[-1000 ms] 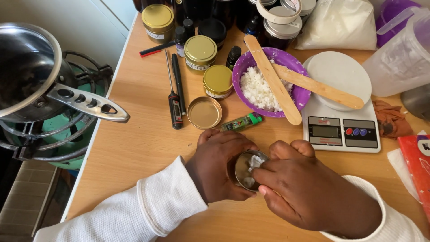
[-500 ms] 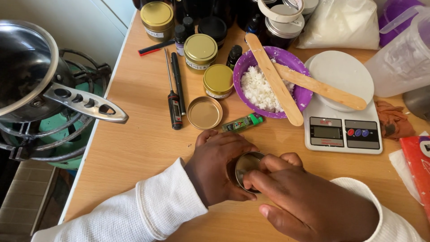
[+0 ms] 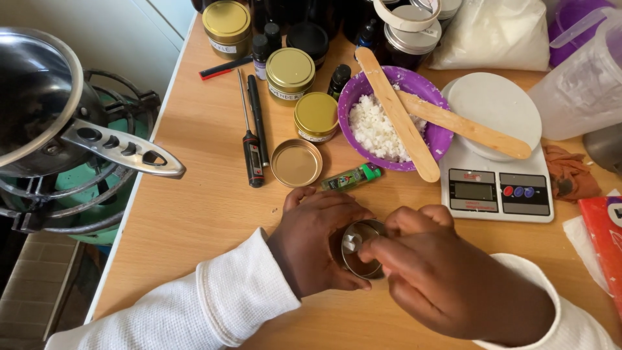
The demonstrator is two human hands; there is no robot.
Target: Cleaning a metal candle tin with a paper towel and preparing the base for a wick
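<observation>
Here the left hand (image 3: 317, 243) grips the small tin (image 3: 358, 249) while right hand (image 3: 440, 279) fingertips reach inside.

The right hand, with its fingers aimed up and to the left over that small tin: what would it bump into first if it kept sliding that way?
Probably the small open tin under the right hand, then the left hand gripping it.

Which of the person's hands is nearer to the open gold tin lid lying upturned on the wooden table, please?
Left. The left hand lies just below the open gold tin lid; the right hand sits farther off, down and to the right.
</observation>
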